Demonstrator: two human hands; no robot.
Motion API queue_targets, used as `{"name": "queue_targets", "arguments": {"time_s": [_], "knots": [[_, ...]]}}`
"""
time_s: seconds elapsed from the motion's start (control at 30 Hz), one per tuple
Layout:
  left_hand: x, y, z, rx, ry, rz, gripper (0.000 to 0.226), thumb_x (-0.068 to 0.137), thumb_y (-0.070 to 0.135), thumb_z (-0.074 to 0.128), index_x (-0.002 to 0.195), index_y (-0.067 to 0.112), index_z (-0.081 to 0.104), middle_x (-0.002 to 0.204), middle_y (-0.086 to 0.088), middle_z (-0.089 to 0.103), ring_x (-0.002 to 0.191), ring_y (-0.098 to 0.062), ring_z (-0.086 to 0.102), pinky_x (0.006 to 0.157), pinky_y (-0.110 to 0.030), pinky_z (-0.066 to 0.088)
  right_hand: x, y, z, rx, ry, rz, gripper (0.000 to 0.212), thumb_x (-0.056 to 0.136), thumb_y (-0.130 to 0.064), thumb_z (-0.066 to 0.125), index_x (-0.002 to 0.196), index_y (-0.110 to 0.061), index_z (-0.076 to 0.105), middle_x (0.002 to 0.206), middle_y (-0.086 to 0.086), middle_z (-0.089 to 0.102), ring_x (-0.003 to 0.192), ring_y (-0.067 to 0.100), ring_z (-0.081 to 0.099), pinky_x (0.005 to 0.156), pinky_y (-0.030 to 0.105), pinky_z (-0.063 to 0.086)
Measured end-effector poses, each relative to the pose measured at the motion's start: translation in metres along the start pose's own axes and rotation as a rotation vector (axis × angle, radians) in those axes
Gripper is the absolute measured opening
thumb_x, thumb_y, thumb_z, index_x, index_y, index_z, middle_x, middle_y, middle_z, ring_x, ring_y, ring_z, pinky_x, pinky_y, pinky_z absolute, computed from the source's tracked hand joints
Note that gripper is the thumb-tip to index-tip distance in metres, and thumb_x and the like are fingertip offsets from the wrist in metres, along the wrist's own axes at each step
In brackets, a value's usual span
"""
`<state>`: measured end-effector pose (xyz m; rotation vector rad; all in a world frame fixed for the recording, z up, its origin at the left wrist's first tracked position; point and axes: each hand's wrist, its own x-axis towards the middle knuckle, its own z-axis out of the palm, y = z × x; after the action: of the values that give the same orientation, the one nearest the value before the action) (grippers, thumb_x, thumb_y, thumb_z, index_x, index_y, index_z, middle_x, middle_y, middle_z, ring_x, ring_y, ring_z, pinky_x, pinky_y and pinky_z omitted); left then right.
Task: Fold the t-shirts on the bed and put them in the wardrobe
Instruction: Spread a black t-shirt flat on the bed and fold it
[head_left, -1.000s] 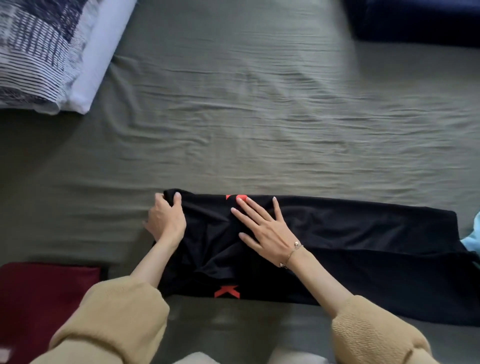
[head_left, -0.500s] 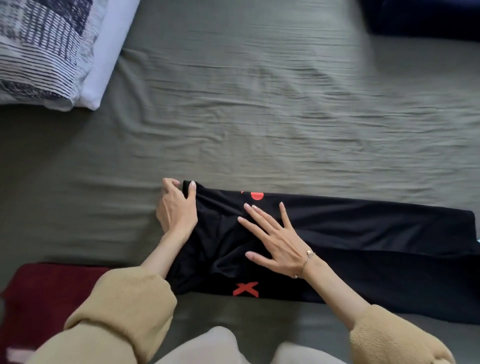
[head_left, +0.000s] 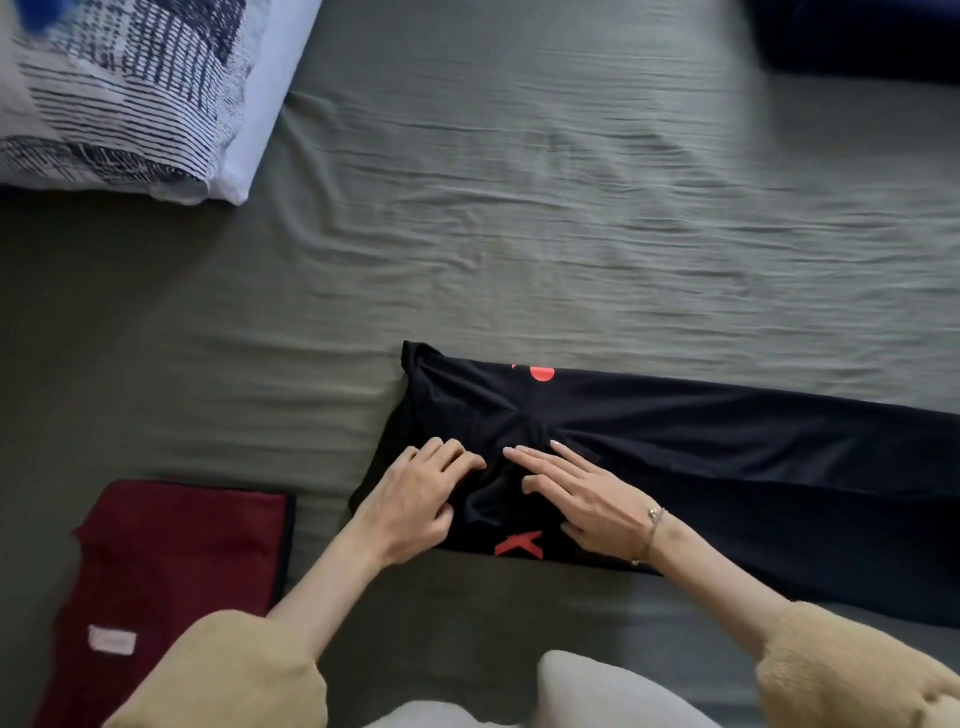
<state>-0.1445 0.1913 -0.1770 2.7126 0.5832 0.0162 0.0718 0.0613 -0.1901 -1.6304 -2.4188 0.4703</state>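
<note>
Head view: left hand (head_left: 415, 501) and right hand (head_left: 576, 491) press flat, fingers extended, holding nothing, on black cotton t-shirt with red print (head_left: 727, 441); smooth the bunched middle before folding across.

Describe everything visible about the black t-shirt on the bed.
The black t-shirt is soft, matte fabric with red-orange print: a round mark at its far edge, an X shape at its near edge. It lies folded into a long band on the grey-green sheet, running off the right side of the picture, bunched near its left end. The left hand and right hand rest on it there.
</note>
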Motion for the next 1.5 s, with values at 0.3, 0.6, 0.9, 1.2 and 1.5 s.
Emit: {"name": "queue_targets", "arguments": {"time_s": [0.3, 0.6, 0.9, 1.2, 1.5], "knots": [[-0.008, 0.02, 0.009, -0.035, 0.021, -0.061, 0.063, 0.074, 0.056, 0.049, 0.127, 0.024, 0.05, 0.122, 0.007, 0.048, 0.112, -0.01, 0.045, 0.095, -0.029, 0.038, 0.004, -0.01, -0.001, 0.286, 0.38, 0.342, 0.017, 0.09, -0.029, 0.049, 0.097, -0.013, 0.052, 0.104, 0.003, 0.061, 0.094, 0.018, 0.057, 0.084, 0.024, 0.044], [0.046, 0.024, -0.002, -0.58, 0.233, -0.722, 0.016, 0.101, 0.021, 0.036, 0.094, 0.013, 0.048, 0.066, -0.005, 0.054, 0.079, -0.037, 0.056, 0.071, -0.041, 0.036, 0.037, 0.012, -0.014, 0.519, 0.626, 0.825, 0.028, 0.091, -0.017, 0.06, 0.111, -0.001, 0.051, 0.093, 0.005, 0.06, 0.088, 0.02, 0.058, 0.075, 0.019, 0.038], [0.054, 0.029, 0.003, 0.018, 0.233, -0.781, 0.02, 0.101, 0.015, 0.03, 0.113, 0.012, 0.045, 0.1, -0.009, 0.066, 0.096, -0.027, 0.061, 0.08, -0.036, 0.037, 0.044, 0.023, -0.016, 0.14, 0.563, 0.93, 0.035, 0.095, -0.025, 0.046, 0.122, -0.004, 0.05, 0.106, 0.009, 0.06, 0.092, 0.03, 0.062, 0.068, 0.038, 0.048], [0.052, 0.055, 0.034, 0.199, 0.163, -0.253, 0.05, 0.094, 0.027, 0.031, 0.139, 0.012, 0.045, 0.144, -0.005, 0.045, 0.134, -0.018, 0.041, 0.109, -0.051, 0.029, 0.021, 0.004, 0.017, -0.229, 0.283, 0.532, 0.047, 0.093, -0.03, 0.033, 0.136, -0.014, 0.045, 0.146, 0.002, 0.043, 0.136, 0.01, 0.029, 0.11, 0.057, 0.014], [0.047, 0.038, 0.054, 0.242, 0.032, -0.257, 0.057, 0.095, 0.037, 0.025, 0.146, 0.012, 0.026, 0.153, -0.004, 0.031, 0.141, -0.014, 0.021, 0.108, -0.054, 0.023, 0.017, 0.007, 0.024, -0.251, 0.146, 0.63, 0.053, 0.093, -0.039, 0.029, 0.139, -0.015, 0.042, 0.145, 0.002, 0.043, 0.134, 0.012, 0.034, 0.102, 0.059, 0.025]]}}
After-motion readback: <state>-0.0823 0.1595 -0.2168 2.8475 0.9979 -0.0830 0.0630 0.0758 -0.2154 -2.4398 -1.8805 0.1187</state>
